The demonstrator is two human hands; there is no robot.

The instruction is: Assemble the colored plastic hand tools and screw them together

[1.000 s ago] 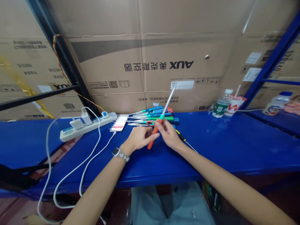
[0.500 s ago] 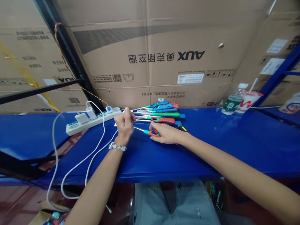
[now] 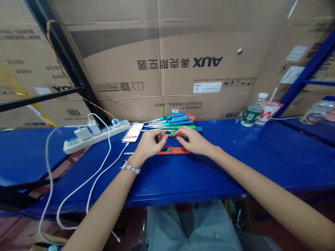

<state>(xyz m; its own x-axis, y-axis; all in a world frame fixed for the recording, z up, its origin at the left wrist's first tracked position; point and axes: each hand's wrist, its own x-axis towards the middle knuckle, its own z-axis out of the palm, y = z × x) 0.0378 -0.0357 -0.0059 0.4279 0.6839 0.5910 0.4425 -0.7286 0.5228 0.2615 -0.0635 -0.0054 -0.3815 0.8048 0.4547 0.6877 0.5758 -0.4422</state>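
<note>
Among several long-necked utility lighters on the blue shelf, a red lighter (image 3: 170, 133) lies at the near side of the row, between my hands. My left hand (image 3: 151, 143) is closed, its fingertips at this lighter's left part. From the right, my right hand (image 3: 195, 140) pinches the same lighter near its handle. Closer to me lies an orange-red lighter (image 3: 176, 150), its metal neck pointing left and partly hidden by my left hand. Behind are blue lighters (image 3: 180, 119) and a green lighter (image 3: 192, 127), necks leftward.
A phone (image 3: 134, 132) on a white cable lies left of the lighters, beside a white power strip (image 3: 96, 138) with chargers. A water bottle (image 3: 252, 113) and a red-white cup (image 3: 268, 112) stand at the right. Large cartons (image 3: 178, 42) wall off the back.
The orange-red lighter that was by my right hand now lies on the shelf nearer me. Both hands have come together at the red lighter; my left hand no longer hides the phone.
</note>
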